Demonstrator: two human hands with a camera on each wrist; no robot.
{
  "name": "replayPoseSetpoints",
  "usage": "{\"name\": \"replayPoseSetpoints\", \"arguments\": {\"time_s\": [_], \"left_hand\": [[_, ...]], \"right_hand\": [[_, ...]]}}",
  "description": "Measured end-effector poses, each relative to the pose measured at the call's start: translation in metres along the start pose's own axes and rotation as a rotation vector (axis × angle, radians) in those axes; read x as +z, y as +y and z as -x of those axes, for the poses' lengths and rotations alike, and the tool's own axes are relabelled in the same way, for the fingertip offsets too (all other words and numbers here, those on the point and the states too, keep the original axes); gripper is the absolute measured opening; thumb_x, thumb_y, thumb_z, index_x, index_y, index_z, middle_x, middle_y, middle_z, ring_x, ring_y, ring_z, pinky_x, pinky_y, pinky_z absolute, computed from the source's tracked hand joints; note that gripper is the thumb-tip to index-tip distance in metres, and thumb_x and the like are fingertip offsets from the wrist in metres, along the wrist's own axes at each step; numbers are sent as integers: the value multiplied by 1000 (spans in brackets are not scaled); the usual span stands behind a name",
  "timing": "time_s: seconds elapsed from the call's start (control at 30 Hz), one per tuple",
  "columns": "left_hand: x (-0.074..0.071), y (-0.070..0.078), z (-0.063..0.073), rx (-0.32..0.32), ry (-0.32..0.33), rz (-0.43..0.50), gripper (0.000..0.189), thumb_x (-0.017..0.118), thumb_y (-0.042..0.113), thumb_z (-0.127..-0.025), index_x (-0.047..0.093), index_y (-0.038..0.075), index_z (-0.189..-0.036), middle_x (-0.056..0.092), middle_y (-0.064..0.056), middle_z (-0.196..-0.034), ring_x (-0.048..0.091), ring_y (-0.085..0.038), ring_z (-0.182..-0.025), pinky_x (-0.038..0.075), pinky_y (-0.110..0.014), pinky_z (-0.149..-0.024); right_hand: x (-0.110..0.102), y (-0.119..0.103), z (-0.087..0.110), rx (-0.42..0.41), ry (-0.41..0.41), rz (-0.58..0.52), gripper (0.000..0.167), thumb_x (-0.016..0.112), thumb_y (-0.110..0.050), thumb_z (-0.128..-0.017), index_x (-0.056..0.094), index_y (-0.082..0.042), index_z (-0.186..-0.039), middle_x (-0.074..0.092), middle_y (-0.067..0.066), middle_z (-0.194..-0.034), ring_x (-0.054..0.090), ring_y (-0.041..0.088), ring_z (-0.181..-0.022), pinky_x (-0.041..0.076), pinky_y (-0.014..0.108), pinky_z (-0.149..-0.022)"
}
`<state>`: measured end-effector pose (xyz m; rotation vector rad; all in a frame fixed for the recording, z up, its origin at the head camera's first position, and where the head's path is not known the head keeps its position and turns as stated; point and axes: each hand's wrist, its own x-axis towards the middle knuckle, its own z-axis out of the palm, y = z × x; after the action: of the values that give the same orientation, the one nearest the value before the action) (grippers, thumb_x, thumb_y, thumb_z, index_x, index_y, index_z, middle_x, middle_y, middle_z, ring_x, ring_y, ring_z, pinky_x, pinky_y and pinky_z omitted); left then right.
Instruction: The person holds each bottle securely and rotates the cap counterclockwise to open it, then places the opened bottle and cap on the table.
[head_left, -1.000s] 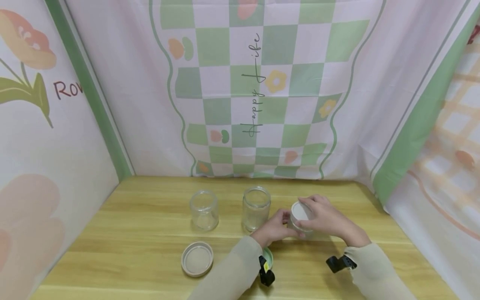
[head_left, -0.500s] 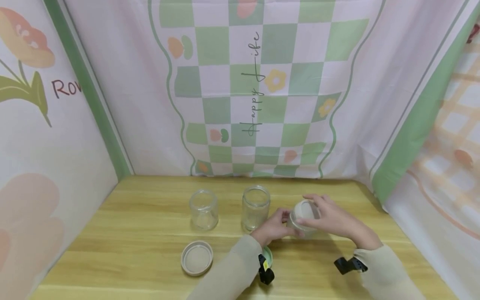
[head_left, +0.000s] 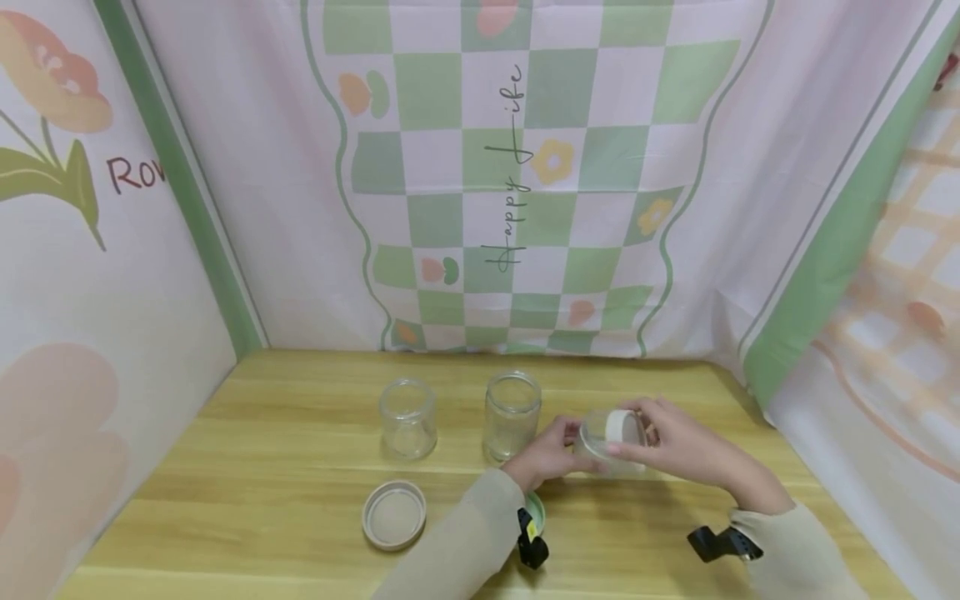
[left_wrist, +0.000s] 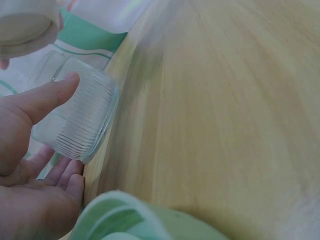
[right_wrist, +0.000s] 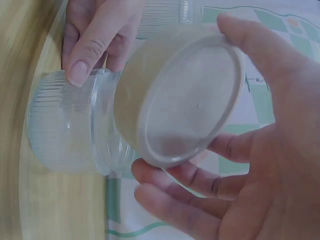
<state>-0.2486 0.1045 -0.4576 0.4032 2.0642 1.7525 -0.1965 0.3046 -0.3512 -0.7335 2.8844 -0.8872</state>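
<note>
My left hand grips a clear glass jar at the right of the table, its thumb along the ribbed side in the left wrist view. Close beside the jar's mouth, a round off-white lid stands tilted on edge, off the rim. My right hand pinches that lid by its edge between thumb and fingers. The lid's flat face is turned toward the right wrist camera. Below my left forearm, a light green lid is partly hidden by the sleeve in the head view.
Two lidless glass jars, a shorter one and a taller one, stand to the left of my hands. An upturned beige lid lies in front of them on the wooden table. Patterned cloth hangs behind.
The off-white lid has come off the jar's mouth, tipping up and moving right in my right hand. My left hand keeps its hold on the jar, nearly still.
</note>
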Motion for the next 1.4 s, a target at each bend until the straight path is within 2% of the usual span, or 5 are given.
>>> {"name": "replayPoseSetpoints", "arguments": {"time_s": [0.37,0.57,0.87,1.17,1.4], "left_hand": [[1,1,2,4,15,-8,64,88,11,-77,54,19,-131,58,4,-129,52,-23,-125,40,-51,-109],[0,2,3,-3,26,-13,63,89,12,-76,54,17,-129,58,3,-127,52,-24,-124,42,-49,-108],[1,0,1,5,17,-22,65,89,13,-77,54,17,-131,59,5,-126,53,-22,-123,42,-48,-107],[2,-1,-2,-11,39,-43,65,90,16,-75,54,19,-129,58,4,-127,53,-22,-124,42,-47,-108],[0,-2,-1,-14,30,-32,65,90,16,-76,53,18,-130,58,4,-127,52,-23,-125,42,-46,-107]], "right_hand": [[1,16,22,-21,-142,-89,53,77,-28,-90,54,3,-126,63,2,-102,62,15,-91,57,33,-76],[12,28,33,-3,-220,-150,60,80,-29,-86,51,1,-129,61,10,-117,59,27,-105,55,37,-81],[28,43,43,-45,-283,-261,63,81,-17,-82,42,1,-129,51,19,-127,52,38,-113,50,28,-83],[39,51,48,-74,-296,-215,70,82,-21,-83,44,-4,-139,56,18,-133,53,31,-120,42,67,-90],[44,52,49,-88,-295,-96,81,85,-32,-79,45,-5,-143,56,14,-133,55,23,-116,48,33,-89]]}}
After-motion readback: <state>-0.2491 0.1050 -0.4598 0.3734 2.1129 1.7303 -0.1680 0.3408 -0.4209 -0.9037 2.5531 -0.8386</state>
